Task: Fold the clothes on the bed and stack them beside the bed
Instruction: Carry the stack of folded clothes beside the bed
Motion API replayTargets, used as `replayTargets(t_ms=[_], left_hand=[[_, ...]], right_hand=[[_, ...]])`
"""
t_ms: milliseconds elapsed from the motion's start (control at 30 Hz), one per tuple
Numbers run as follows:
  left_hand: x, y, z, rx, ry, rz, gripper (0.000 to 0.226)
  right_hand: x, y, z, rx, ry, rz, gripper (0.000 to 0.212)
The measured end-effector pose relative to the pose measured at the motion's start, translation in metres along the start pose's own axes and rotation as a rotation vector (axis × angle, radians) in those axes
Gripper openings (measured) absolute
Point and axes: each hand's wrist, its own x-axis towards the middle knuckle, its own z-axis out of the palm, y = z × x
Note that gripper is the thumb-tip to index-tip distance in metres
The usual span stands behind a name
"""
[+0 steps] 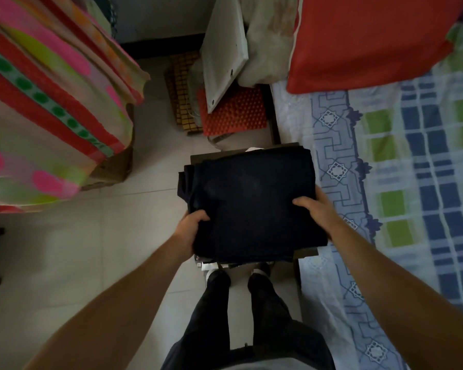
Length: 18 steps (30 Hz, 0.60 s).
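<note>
Folded dark navy garment (pixel 254 206), a soft square of cloth, sits on top of a small pile of clothes on a dark wooden stool (pixel 306 252) that stands on the floor just left of the bed (pixel 385 182) with its blue-and-green patterned sheet. Both hands hold it at its near corners: the left hand (pixel 190 231) curls round the near left edge, thumb on top and fingers hidden beneath; the right hand (pixel 314 206) grips the near right edge the same way. The garment looks light and limp, so it will likely sag or unfold if lifted from one side alone. Support under both edges, as now, should keep the folds flat. Layers beneath peek out at the left and near sides, so the pile may shift if pushed.
</note>
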Motion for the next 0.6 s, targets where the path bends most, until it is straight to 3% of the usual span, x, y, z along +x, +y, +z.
replayTargets(t_ms=[233, 600], left_hand=[[0.010, -0.004, 0.010, 0.179, 0.126, 0.111, 0.077], [-0.028, -0.018, -0.007, 0.397, 0.253, 0.262, 0.060]], right_hand=[[0.010, 0.006, 0.001, -0.155, -0.030, -0.005, 0.062], [-0.056, 0.003, -0.037, -0.485, -0.152, -0.159, 0.070]])
